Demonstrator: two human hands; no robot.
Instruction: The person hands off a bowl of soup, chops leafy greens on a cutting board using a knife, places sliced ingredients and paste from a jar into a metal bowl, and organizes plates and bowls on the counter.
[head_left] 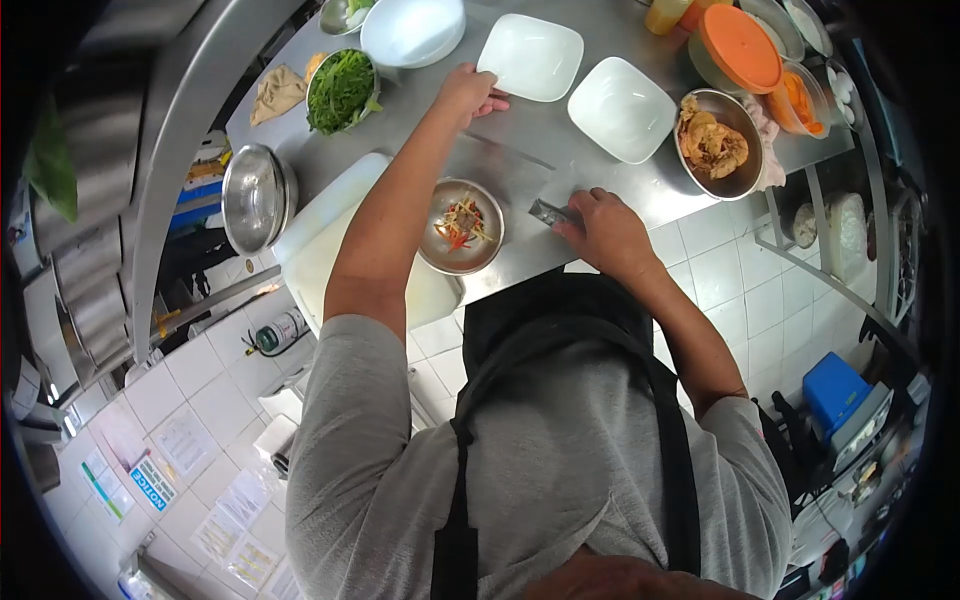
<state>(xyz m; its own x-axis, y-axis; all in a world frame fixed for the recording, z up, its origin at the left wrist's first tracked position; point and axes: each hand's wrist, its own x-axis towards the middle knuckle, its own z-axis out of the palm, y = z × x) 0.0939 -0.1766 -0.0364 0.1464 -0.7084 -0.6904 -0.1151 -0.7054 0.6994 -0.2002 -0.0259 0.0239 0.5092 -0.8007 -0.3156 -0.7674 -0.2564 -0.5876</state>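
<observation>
My left hand (468,96) reaches to the near left corner of a white square bowl (531,58), its fingers closed at the rim. A second white square bowl (622,110) stands to the right. My right hand (607,232) is closed on a small metal utensil (552,213), whose exact kind I cannot make out, near the table's front edge. Between my forearms sits a steel bowl (461,227) with thin red and pale strips inside. Right of the white bowls, a steel bowl (719,145) contains browned fried pieces.
On the steel table (410,100), a bowl of green leaves (342,92) and a large white bowl (413,30) stand at the back left. A cutting board (330,240) lies under my left arm, beside stacked steel bowls (257,200). Orange-lidded tub (740,48) stands back right.
</observation>
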